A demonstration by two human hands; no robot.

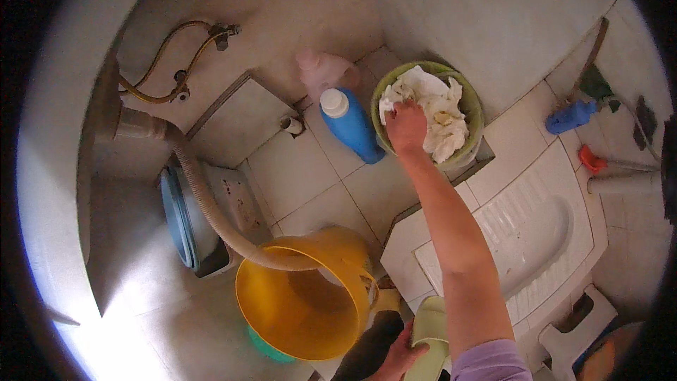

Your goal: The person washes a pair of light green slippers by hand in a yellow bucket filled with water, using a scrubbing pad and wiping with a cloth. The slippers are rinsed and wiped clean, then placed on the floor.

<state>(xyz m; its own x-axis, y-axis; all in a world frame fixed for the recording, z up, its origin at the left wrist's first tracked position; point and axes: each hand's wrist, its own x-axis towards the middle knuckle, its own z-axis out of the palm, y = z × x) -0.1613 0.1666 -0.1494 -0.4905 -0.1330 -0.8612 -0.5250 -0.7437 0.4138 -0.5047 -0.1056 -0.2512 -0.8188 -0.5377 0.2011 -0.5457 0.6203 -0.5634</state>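
My right hand point(406, 126), its arm in a purple sleeve, reaches into a round green bin point(475, 100) full of crumpled white paper point(447, 132). Its fingers are curled against the paper at the bin's left side; the fingertips are hidden, so a hold on the paper cannot be told. Low in the view, my left hand point(399, 357) has its fingers around the edge of a pale green plastic object point(431, 323), perhaps a slipper, partly behind my right forearm. A blue bottle with a white cap point(351, 129) lies tilted just left of the bin.
A yellow bucket point(301, 301) takes in a ribbed drain hose point(206, 203). Behind the blue bottle is a pink container point(325, 71). A squat toilet point(534, 243) is right of my forearm, a white plastic stool point(576, 323) at lower right. A blue lidded bin point(185, 217) stands left.
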